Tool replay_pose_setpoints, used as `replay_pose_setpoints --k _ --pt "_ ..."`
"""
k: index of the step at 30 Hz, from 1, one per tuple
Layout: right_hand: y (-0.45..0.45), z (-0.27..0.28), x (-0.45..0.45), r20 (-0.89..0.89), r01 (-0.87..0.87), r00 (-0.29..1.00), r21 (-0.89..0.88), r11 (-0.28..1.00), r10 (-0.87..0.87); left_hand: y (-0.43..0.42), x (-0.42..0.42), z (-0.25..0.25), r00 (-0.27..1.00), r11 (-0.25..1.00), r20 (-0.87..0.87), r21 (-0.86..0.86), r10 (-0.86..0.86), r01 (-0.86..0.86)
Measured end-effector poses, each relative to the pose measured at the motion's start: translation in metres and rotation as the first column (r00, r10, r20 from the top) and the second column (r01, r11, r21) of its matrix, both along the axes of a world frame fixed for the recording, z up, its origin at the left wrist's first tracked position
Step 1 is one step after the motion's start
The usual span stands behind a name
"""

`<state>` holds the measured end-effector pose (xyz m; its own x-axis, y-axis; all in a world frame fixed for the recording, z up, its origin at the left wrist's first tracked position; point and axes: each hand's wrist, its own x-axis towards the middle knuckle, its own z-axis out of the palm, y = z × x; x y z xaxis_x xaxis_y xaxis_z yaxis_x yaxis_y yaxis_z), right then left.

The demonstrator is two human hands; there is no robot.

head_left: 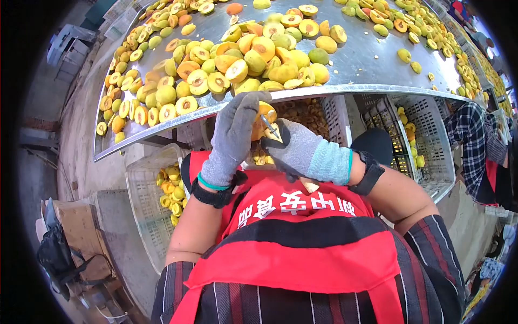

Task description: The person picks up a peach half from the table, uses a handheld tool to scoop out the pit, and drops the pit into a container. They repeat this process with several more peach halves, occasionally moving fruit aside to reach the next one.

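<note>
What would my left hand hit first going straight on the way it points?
Probably the rim of the shiny metal table, just ahead of your grey-gloved left hand; if it sits higher, the heaped yellow-orange fruit halves beyond.

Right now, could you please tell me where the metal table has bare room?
The table is barest between the central fruit pile and the right-hand fruit band; small bits dot it. The left end and central pile are crowded.

Head view | red apron [302, 264] | I read white Chinese characters [265, 207], upside down, ending 食品 | remaining characters unclear to me
</note>
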<state>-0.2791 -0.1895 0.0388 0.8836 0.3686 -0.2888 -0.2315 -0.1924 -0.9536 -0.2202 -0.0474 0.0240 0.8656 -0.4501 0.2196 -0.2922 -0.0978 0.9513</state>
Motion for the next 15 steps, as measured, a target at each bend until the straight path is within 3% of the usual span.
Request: replay_pose_setpoints --k 2,3,5,6,8,10,11,12,13,14,15 --pt "0.001 -0.003 0.003 0.127 0.022 0.992 -0.186 0.982 0.002 -0.002 0.004 -0.003 0.999 1.0 -0.047 -0.003 -0.004 0.004" --pt "0.001 -0.004 0.004 0.126 0.022 0.992 -0.186 0.982 0.001 -0.002 0.005 -0.005 1.0 1.0 -0.018 0.012 0.007 -0.007" --pt "0.001 -0.005 0.007 -0.039 -0.107 0.994 -0.044 0.993 0.105 -0.005 0.006 -0.013 1.0 0.999 0.008 0.026 0.019 -0.019" --pt "0.002 -0.003 0.004 -0.04 -0.108 0.994 -0.045 0.993 0.106 -0.009 0.005 -0.019 0.998 0.997 0.016 -0.045 0.056 -0.056" --pt "0.004 0.005 -0.002 -0.29 0.172 0.95 0.183 0.968 -0.115 -0.011 0.005 -0.021 0.995 0.988 0.024 -0.118 0.1 -0.096" --pt "-0.001 -0.001 -0.004 -0.32 0.153 0.945 0.258 0.954 -0.065 -0.012 0.003 -0.02 0.995 0.979 -0.071 -0.19 0.068 -0.081" --pt "0.0 -0.008 -0.003 -0.252 0.138 0.966 0.287 0.948 -0.065 -0.01 0.003 -0.021 0.969 0.991 0.21 -0.041 0.134 -0.129" --pt "-0.003 -0.009 0.0 -0.163 0.125 0.984 0.303 0.945 -0.078 -0.009 0.007 -0.024 0.857 0.976 0.494 0.068 0.148 -0.208" --pt "-0.003 -0.002 -0.001 -0.169 0.16 0.978 0.219 0.962 -0.124 -0.007 0.018 -0.029 0.712 0.971 0.701 0.152 0.028 -0.187" --pt "0.002 0.002 -0.004 -0.043 0.195 0.981 0.133 0.972 -0.191 -0.01 0.01 -0.015 0.985 0.989 0.142 0.098 0.098 -0.112" --pt "0.002 -0.008 -0.001 0.122 0.176 0.971 0.203 0.963 -0.204 -0.012 0.013 -0.012 0.994 0.984 0.057 0.146 0.091 -0.098"
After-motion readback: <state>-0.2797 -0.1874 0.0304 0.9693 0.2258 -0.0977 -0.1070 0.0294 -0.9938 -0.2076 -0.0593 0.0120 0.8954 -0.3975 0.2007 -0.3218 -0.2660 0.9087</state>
